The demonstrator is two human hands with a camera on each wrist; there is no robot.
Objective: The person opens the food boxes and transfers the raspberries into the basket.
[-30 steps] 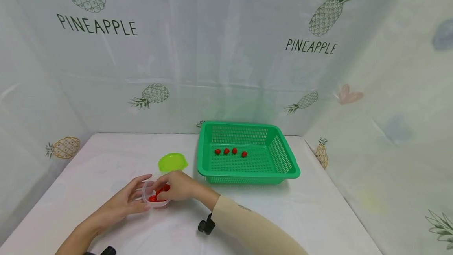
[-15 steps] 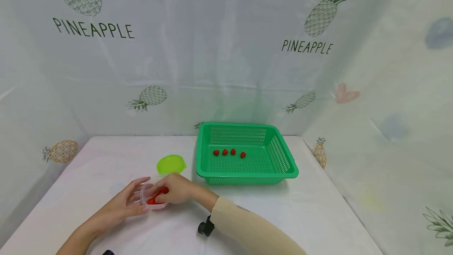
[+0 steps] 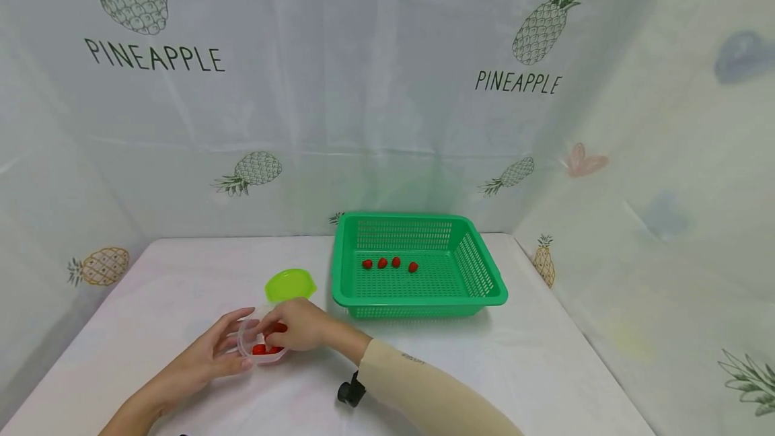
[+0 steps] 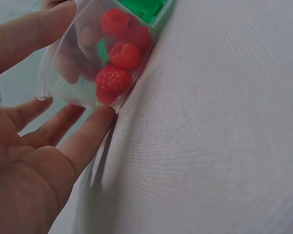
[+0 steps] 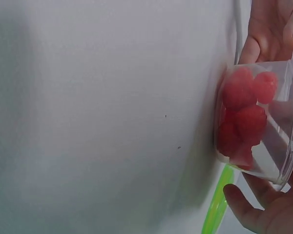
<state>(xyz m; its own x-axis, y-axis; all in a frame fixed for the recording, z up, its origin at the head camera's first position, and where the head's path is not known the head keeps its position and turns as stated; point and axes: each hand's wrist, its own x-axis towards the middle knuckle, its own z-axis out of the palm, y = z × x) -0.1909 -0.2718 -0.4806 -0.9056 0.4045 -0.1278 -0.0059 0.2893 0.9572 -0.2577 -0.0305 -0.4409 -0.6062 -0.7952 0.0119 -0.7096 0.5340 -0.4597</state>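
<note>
Several red raspberries (image 4: 113, 80) lie heaped at the bottom of a clear plastic tub (image 3: 242, 340), plainly seen through its wall in both wrist views. My left hand (image 3: 208, 358) holds the tub from the left, thumb on the near side and fingers on the far side. From the right, my right hand (image 3: 301, 325) reaches over the rim with bent fingers down among the berries. I cannot tell whether those fingertips pinch one. The basket's green shows beyond the tub in the left wrist view.
A green slotted basket (image 3: 418, 301) stands at the back right of the white-covered table, with several raspberries (image 3: 383, 263) in a loose row on its floor. Just behind the tub lies a lime-green lid (image 3: 289, 284). A pineapple-print sheet (image 3: 363, 120) hangs behind and at the sides.
The head view has shifted slightly, so everything sits a little lower and further left. My right fingers have moved slightly within the tub, and its berries have shifted. My left hand has stayed in place.
</note>
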